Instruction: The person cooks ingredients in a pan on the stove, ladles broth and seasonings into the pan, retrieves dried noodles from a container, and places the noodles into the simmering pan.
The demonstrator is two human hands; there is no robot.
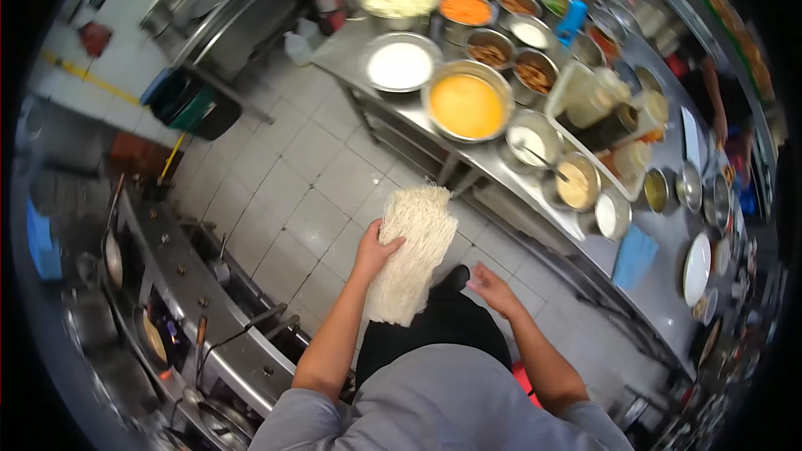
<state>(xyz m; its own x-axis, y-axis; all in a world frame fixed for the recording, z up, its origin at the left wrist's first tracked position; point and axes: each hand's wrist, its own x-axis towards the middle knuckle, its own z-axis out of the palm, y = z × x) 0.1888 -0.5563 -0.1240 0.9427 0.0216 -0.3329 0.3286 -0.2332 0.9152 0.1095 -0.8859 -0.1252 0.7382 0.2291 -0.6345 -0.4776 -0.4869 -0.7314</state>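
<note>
A flat rectangular block of pale dried noodles hangs in front of my body, over the tiled floor. My left hand grips its left edge, with the thumb across the near face and the other fingers hidden behind. To the right of the block, my right hand is held apart from it, its fingers loosely extended and nothing in them. The steel prep table's bowl of orange-yellow liquid stands beyond the noodles.
On the steel table are bowls of shredded carrot, white powder and sauces, plus a blue cloth. Along the left runs a stove with pans. A dark bin stands at the upper left. Another person's arm shows at the far right.
</note>
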